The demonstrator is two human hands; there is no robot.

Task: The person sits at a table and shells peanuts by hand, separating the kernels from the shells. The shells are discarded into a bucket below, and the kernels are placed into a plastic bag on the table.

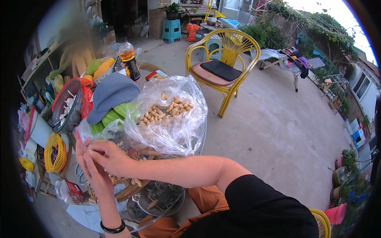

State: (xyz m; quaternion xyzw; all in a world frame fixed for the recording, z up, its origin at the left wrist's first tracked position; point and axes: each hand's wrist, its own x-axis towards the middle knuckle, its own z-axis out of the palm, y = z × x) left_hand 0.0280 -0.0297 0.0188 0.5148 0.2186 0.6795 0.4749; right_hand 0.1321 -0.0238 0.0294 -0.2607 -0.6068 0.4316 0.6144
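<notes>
My left hand point(96, 172), with a dark bangle on its wrist, is raised over the near left of a round glass-topped table. My right hand point(110, 156) meets it, fingertips together; what lies between the fingers is hidden. Just beyond them, a clear plastic bag point(190, 134) stands open with unshelled peanuts point(175, 107) inside. Peanut shells point(136, 182) are scattered below my hands. Left of the bag, a blue-grey cap point(113, 92) rests on green leaves point(112, 117). A bottle of amber liquid point(129, 61) stands behind the cap.
Garlic fills a dark bowl point(78, 99) at left, near a yellow plastic basket point(64, 154). A clear jar point(70, 192) lies near the left table edge. Under the glass is a metal basin point(180, 202) with greens. A yellow rattan chair point(256, 53) stands beyond the table.
</notes>
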